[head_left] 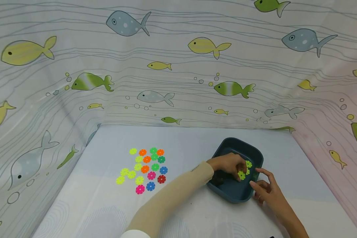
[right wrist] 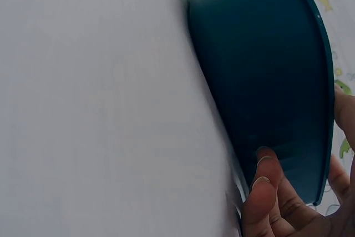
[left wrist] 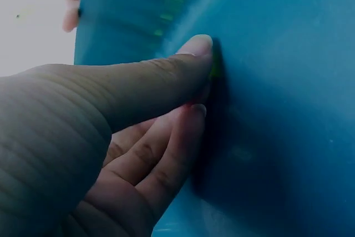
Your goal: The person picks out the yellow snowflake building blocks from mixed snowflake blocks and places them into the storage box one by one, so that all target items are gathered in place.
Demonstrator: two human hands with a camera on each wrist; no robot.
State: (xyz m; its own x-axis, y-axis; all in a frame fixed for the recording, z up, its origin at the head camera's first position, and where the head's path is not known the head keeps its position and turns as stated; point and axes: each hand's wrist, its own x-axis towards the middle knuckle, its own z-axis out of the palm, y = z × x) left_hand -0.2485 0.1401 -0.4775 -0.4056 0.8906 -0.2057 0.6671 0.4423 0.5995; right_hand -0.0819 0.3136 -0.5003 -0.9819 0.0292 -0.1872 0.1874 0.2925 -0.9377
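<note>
My left hand (head_left: 232, 164) reaches into a dark teal plastic basin (head_left: 232, 195). Its thumb and fingertips pinch a yellow-green flower-shaped disc (head_left: 241, 175) close to the basin floor. In the left wrist view only a sliver of green shows beyond the thumb (left wrist: 161, 76). Two more yellow-green discs (head_left: 248, 164) lie beside these fingertips, partly overlapped. At the basin's right side my right hand (head_left: 267, 188) grips the wall. The right wrist view has bent fingers (right wrist: 260, 198) against the outer wall (right wrist: 260, 76), with another part of the hand at the rim.
Several flower-shaped discs lie spread on the white table (head_left: 190, 142) to the left, among them a pink disc (head_left: 140, 189), a blue disc (head_left: 150, 186), an orange disc (head_left: 144, 169) and a dark red disc (head_left: 161, 179). A fish-patterned curtain (head_left: 184, 99) encloses the back and sides.
</note>
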